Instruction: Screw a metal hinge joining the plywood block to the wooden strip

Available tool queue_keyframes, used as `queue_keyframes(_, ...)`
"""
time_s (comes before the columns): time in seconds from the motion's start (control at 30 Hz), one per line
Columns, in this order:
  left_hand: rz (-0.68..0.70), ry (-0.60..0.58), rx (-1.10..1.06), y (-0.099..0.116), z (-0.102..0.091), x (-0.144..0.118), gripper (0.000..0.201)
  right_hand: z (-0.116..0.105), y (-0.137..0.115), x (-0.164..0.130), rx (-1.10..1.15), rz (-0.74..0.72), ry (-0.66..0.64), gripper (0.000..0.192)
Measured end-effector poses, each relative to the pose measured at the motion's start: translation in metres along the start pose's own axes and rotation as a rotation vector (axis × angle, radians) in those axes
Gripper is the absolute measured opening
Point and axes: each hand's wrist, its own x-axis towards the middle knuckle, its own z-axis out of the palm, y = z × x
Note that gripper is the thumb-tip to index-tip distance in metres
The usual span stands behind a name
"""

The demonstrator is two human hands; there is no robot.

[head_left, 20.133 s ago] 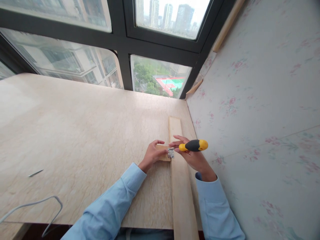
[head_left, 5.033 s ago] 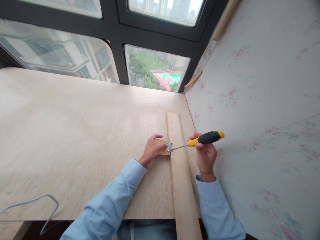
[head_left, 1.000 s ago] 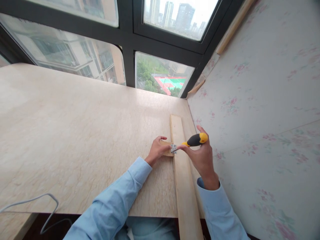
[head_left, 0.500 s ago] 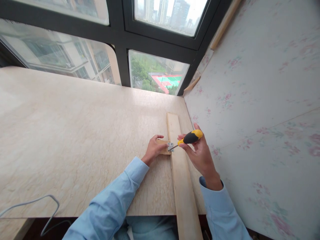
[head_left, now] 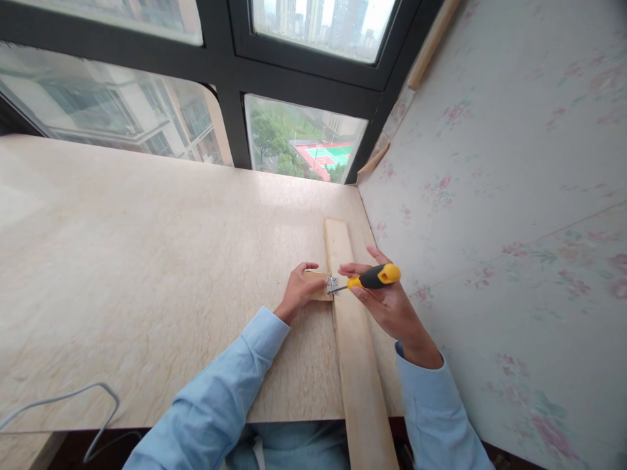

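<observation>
A small metal hinge [head_left: 333, 286] lies across the joint between a long pale wooden board [head_left: 360, 359] and a short wooden piece [head_left: 321, 296] at the board's left side. My left hand [head_left: 298, 292] grips the short piece, its thumb pressed on top beside the hinge. In my right hand [head_left: 394, 312] is a screwdriver [head_left: 375, 277] with a yellow and black handle, held between thumb and fingers. Its shaft points left and its tip meets the hinge; the screw under the tip is too small to make out.
The board rests on a marble-patterned ledge [head_left: 147, 274] and juts past its front edge towards me. A flowered wall [head_left: 490, 261] rises close on the right. Dark-framed windows [head_left: 306, 138] stand behind. A grey cable [head_left: 73, 393] hangs over the front left edge.
My right hand has turned the screwdriver: its handle sits lower and more level, and the fingers have shifted around it. The left hand keeps its place on the wood. The view has moved slightly.
</observation>
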Motion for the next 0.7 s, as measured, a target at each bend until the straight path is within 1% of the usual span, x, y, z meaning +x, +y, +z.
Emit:
queue_keyframes(0.1,-0.004,0.002,0.002,0.002,0.000,-0.001,0.054,0.002,0.000,0.006,-0.337,0.043,0.287,0.070)
queue_keyframes(0.13,-0.003,0.005,0.003,0.003,0.000,-0.001,0.054,0.003,0.001,0.008,-0.410,0.036,0.356,0.073)
queue_keyframes(0.17,-0.001,0.007,0.005,0.003,-0.001,-0.002,0.054,0.003,0.002,0.009,-0.446,0.016,0.386,0.075)
queue_keyframes(0.2,0.001,0.007,0.005,0.004,-0.001,-0.002,0.054,0.002,0.004,0.010,-0.448,-0.009,0.379,0.074)
queue_keyframes(0.23,0.001,0.004,-0.001,0.004,-0.001,-0.002,0.054,0.002,0.005,0.010,-0.423,-0.031,0.347,0.071)
queue_keyframes(0.3,-0.006,-0.010,-0.022,0.005,-0.001,-0.003,0.055,0.000,0.005,0.008,-0.319,-0.045,0.230,0.059)
queue_keyframes(0.4,-0.022,-0.026,-0.036,0.004,-0.001,-0.003,0.057,-0.002,0.001,0.005,-0.119,-0.015,0.032,0.037)
queue_keyframes(0.43,-0.024,-0.027,-0.029,0.004,-0.001,-0.003,0.057,-0.002,-0.001,0.004,-0.066,-0.007,0.011,0.032)
queue_keyframes(0.47,-0.025,-0.025,-0.015,0.003,-0.001,-0.003,0.057,-0.002,-0.003,0.004,-0.015,-0.003,0.031,0.030)
queue_keyframes(0.5,-0.027,-0.021,-0.005,0.002,-0.001,-0.002,0.057,-0.003,-0.005,0.005,0.037,-0.004,0.087,0.031)
queue_keyframes(0.53,-0.032,-0.017,0.002,0.002,-0.001,-0.002,0.057,-0.004,-0.006,0.007,0.088,-0.010,0.169,0.035)
queue_keyframes(0.6,-0.044,-0.012,0.003,0.000,-0.001,0.000,0.058,-0.008,-0.004,0.012,0.175,-0.021,0.369,0.047)
queue_keyframes(0.63,-0.047,-0.012,-0.001,-0.001,-0.001,0.000,0.058,-0.012,-0.001,0.015,0.186,-0.008,0.446,0.052)
queue_keyframes(0.67,-0.048,-0.010,-0.003,-0.001,-0.001,0.000,0.060,-0.016,0.003,0.019,0.163,0.027,0.496,0.054)
queue_keyframes(0.7,-0.046,-0.007,-0.004,-0.001,-0.001,0.000,0.061,-0.020,0.010,0.021,0.110,0.085,0.516,0.056)
